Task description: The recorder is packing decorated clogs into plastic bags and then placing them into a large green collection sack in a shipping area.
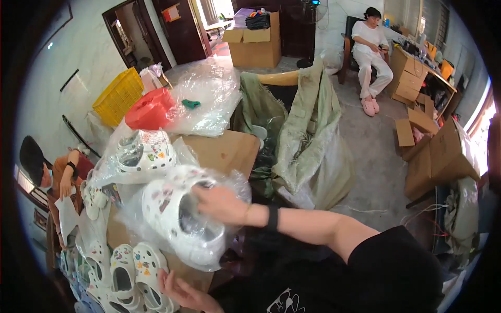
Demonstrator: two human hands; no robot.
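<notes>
Clear film (136, 211) is best smoothed flat around white clog (175, 232). Grip of right hand (223, 206), blurred over clog, can't be told; fingers of left hand (188, 295) are open, wearer-side of clog.

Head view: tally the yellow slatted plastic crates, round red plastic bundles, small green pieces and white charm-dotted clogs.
Yellow slatted plastic crate: 1
Round red plastic bundle: 1
Small green piece: 1
White charm-dotted clogs: at least 4, some overlapping or blurred
Total: at least 7
</notes>
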